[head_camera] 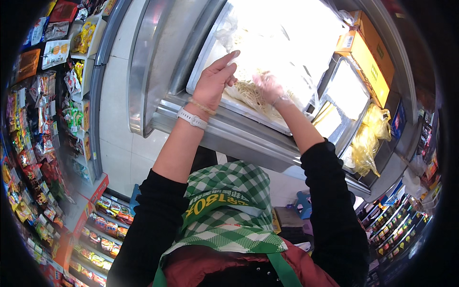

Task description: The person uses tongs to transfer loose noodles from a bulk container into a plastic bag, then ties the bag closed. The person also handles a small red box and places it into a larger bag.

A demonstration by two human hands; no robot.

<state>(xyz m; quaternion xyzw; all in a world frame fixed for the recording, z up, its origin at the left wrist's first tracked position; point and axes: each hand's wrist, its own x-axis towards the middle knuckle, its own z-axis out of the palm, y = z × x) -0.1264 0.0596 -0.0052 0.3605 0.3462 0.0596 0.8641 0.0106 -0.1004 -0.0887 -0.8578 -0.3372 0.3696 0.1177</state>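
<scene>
My left hand [214, 79] is raised over the near left side of a white box [203, 65], its index finger pointing forward and the other fingers curled. Whether anything small is pinched in it cannot be made out. Pale, thin bean sprouts [248, 95] lie in a heap along the box's near edge. Among them is my right hand [268, 86], blurred, with its fingertips at the strands; its grip is unclear. Clear plastic film [226, 33] lines the box at the left. Strong glare washes out the far part of the contents.
The metal counter rim [229, 123] runs between me and the box. To the right are a metal tray [353, 77], an orange carton [365, 62] and yellow plastic bags [369, 138]. Shelves of packaged snacks [45, 118] stand left. A blue stool [304, 205] is below the counter.
</scene>
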